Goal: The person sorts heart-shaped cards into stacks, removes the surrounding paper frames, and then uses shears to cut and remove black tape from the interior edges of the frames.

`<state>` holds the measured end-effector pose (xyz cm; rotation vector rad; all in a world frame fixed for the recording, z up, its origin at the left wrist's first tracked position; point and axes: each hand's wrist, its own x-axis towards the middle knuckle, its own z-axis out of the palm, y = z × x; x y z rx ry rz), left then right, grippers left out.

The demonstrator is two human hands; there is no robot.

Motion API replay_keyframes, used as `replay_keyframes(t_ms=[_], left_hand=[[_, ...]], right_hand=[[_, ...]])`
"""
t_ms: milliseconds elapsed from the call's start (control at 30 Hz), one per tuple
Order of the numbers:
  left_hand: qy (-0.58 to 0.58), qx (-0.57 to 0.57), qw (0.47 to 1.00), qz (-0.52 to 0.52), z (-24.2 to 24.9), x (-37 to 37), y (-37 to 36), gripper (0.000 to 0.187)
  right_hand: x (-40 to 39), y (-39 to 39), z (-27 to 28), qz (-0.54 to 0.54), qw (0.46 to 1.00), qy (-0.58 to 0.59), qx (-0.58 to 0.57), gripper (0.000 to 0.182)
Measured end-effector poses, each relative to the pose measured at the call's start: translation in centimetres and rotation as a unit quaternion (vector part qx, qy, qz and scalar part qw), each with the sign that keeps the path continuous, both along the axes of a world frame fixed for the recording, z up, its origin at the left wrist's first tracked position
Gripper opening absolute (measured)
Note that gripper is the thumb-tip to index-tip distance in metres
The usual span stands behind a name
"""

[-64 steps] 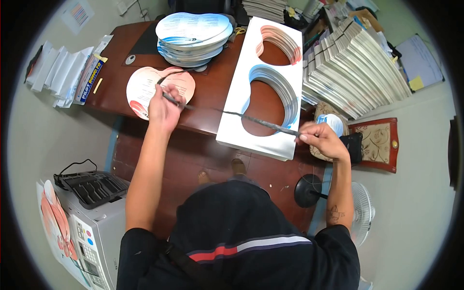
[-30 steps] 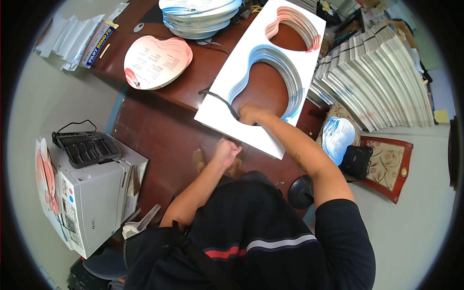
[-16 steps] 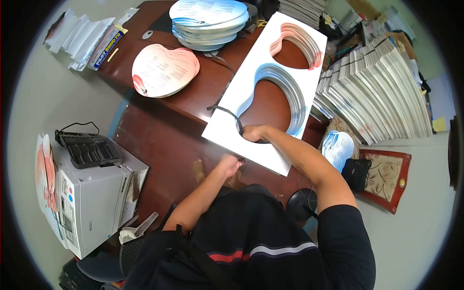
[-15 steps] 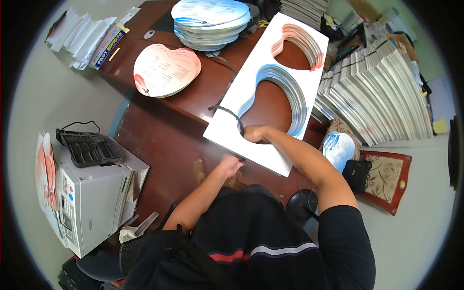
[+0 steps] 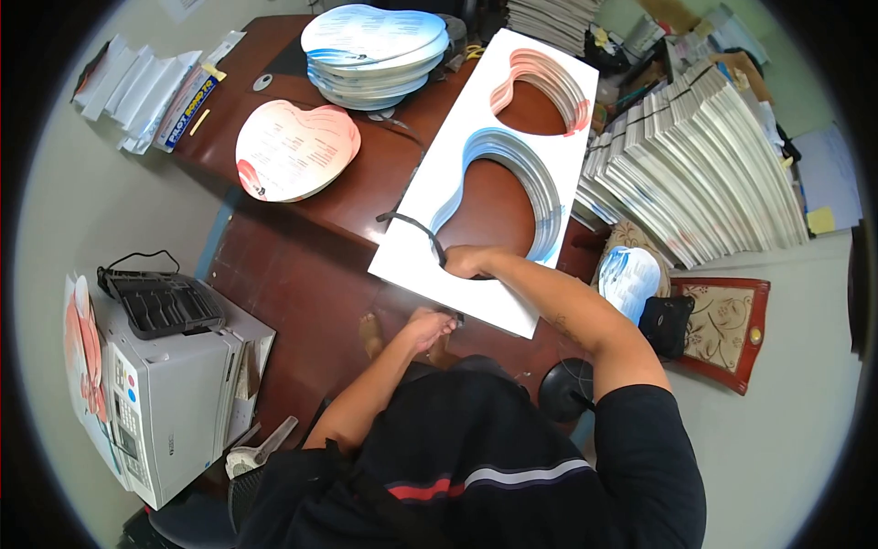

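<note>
Strap (image 5: 413, 221) lies in a curve over the near left corner of the white stack (image 5: 444, 165), one loose end sticking out past the left edge. The stack rests slantwise on the desk (image 5: 375, 160), its near end jutting beyond the desk's front edge. Our right hand (image 5: 468, 263) reaches down into the large cutout (image 5: 546, 206), just where the strap dips in. Its fingers go out of sight below the rim, so we cannot tell how far they are open or whether they grip the strap. Our left hand (image 5: 430, 328) is just in front of the near end, fingers drawn together in a pinch; a dark bit shows at the tips, probably strap.

We judge this feeding of the strap around the near end goes best if we hold it flat, without twists, and leave enough of the loose end free for both ends to meet. We should draw it gently and evenly: a hard tug could crease the sheet edges or shift the layers, and the overhang could tip if we lean on it.
</note>
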<state>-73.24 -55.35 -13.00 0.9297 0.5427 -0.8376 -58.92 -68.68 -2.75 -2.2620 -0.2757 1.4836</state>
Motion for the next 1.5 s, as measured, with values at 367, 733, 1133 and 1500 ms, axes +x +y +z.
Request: replay_keyframes(t_ms=[367,733,1133,1500], left_hand=[[-0.122,0.264,0.955,-0.06,-4.3,-1.0,-0.7,0.015],[-0.358,0.332,0.833,-0.259,11.2,-4.6,6.1,0.008],[-0.411,0.123,0.899,-0.088,16.1,0.0,4.2,0.025],[-0.314,0.23,0.921,-0.028,16.6,4.5,-1.9,0.014]], right_hand=[[-0.5,-2.1,4.7,-0.119,0.904,-0.384,0.141,0.017],[-3.4,-5.4,5.8,-0.169,0.929,-0.096,0.314,0.017],[-4.2,-7.1,6.6,-0.224,0.885,-0.189,0.362,0.014],[-3.2,-5.4,13.1,-0.012,0.903,-0.305,0.301,0.014]])
